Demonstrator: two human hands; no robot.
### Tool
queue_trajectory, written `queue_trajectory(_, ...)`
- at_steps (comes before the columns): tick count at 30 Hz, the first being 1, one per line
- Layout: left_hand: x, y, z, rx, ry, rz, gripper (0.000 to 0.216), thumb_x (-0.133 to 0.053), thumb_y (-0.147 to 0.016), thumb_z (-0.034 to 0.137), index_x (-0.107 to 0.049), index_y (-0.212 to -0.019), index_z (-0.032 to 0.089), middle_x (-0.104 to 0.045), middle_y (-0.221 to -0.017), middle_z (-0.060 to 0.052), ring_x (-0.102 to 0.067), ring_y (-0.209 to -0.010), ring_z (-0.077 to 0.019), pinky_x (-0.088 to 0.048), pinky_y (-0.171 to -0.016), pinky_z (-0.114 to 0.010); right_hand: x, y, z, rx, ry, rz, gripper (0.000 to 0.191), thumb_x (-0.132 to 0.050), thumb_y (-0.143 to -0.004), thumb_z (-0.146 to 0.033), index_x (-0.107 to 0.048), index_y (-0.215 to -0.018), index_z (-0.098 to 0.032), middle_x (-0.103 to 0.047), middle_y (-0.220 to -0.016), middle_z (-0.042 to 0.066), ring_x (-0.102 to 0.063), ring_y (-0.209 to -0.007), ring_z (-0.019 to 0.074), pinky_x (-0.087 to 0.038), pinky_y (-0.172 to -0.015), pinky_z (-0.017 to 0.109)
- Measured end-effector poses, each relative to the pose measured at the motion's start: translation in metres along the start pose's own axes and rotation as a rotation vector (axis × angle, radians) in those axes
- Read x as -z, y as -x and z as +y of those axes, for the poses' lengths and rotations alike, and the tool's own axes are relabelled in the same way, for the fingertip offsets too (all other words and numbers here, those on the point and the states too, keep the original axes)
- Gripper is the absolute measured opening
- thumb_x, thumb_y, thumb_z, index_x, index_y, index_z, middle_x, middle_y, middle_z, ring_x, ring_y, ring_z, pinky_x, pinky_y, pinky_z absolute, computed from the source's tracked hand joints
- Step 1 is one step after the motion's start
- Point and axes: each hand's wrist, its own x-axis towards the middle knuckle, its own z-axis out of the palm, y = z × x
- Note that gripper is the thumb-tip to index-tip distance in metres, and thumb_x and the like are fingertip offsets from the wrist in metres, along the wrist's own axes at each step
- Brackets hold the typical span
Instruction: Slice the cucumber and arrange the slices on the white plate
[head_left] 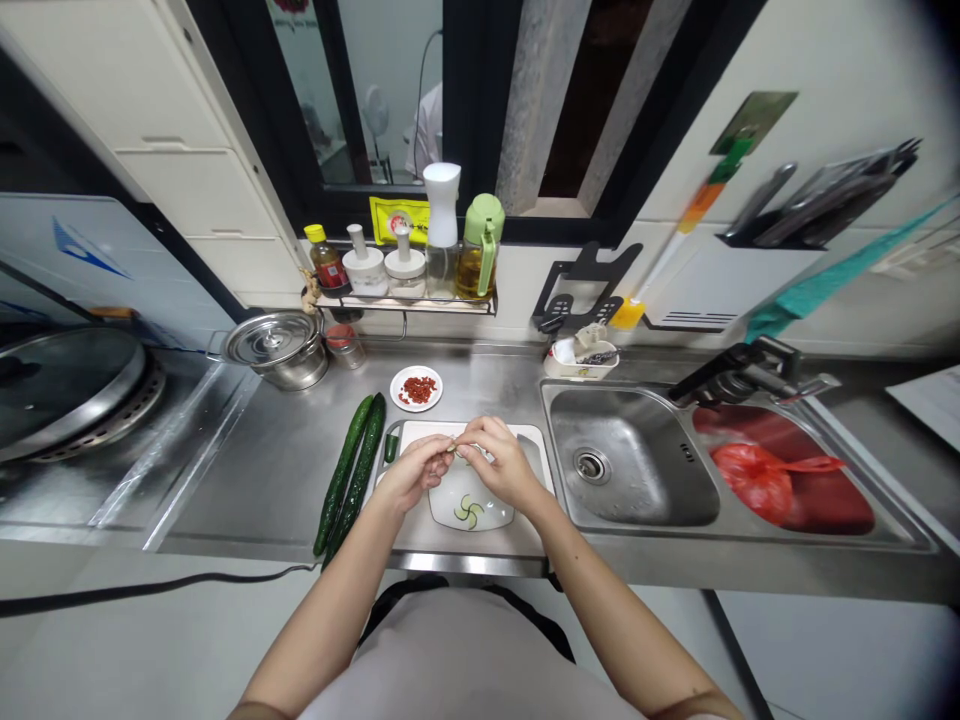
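Note:
My left hand point(415, 471) and my right hand point(501, 464) meet over a white plate point(493, 516), fingertips pinched together. Between them is a small, thin greenish piece point(452, 448), which looks like a cucumber slice; fingers partly cover it. Curved cucumber slices point(469, 512) form a pinwheel on the near part of the plate. More of the plate is hidden under my hands. Beneath it lies a white cutting board point(420, 431), with a short cucumber end point(391, 447) at its upper left. Two whole cucumbers point(363, 470) lie left of the board.
Behind the board is a small dish point(405, 376) of red bits. A lidded steel pot point(289, 350) stands at the back left, below a seasoning rack point(420, 301). To the right are a steel sink point(637, 440) and a second basin holding a red plastic bag point(757, 482).

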Motion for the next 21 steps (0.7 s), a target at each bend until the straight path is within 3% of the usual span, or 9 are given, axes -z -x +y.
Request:
queue_trajectory(5, 0.003, 0.001, 0.003, -0.061, -0.072, 0.057, 0.031, -0.077, -0.063, 0.035, -0.053, -0.070, 0.015, -0.051, -0.062, 0.004, -0.037, -0.047, -0.0016, -0.014, -0.042, -0.016, -0.002, 0.000, 0.001, -0.003, 0.019, -0.004, 0.019, -0.050, -0.094, -0.031, -0.068, -0.095, -0.025, -0.061, -0.094, 0.005, -0.054, -0.092, 0.0184, -0.045, -0.082, 0.034)
queue_trajectory(16, 0.004, 0.002, 0.011, -0.141, -0.277, 0.191, 0.031, -0.079, -0.056, 0.035, -0.066, -0.076, 0.015, -0.054, -0.062, 0.003, -0.041, -0.053, -0.0047, -0.017, -0.046, -0.018, -0.009, -0.001, 0.007, -0.073, 0.022, -0.007, 0.019, -0.052, -0.093, -0.034, -0.068, -0.092, -0.023, -0.062, -0.093, 0.005, -0.055, -0.092, 0.0188, -0.043, -0.083, 0.033)
queue_trajectory(21, 0.004, 0.002, 0.014, -0.207, -0.307, 0.216, 0.028, -0.081, -0.054, 0.031, -0.067, -0.073, 0.016, -0.060, -0.063, 0.001, -0.046, -0.058, -0.0076, -0.028, -0.050, -0.018, -0.015, 0.000, 0.010, -0.122, -0.008, -0.031, 0.017, -0.054, -0.091, -0.033, -0.066, -0.087, -0.022, -0.063, -0.091, 0.004, -0.055, -0.090, 0.0174, -0.041, -0.082, 0.031)
